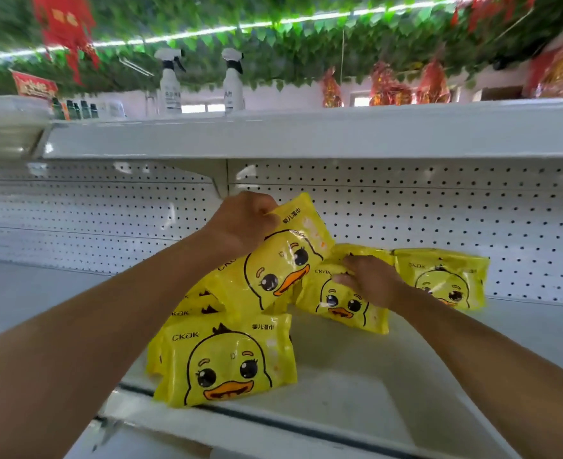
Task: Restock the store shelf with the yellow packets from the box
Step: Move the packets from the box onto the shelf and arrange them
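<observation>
Restocking the shelf (356,376): our left hand (245,220) pinches the top edge of a tilted yellow packet (273,270) while our right hand (371,281) presses flat-fingered on its neighbour (343,304); we judge these glossy pouches soft, light, slippery, best gripped by the seams.

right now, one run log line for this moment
left hand: grips tilted yellow duck packet | right hand: rests on shelved packet

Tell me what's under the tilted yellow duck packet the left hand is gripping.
The tilted yellow duck packet, held by the left hand, leans over more yellow packets stacked beneath. Their lower faces and count are covered.
</observation>
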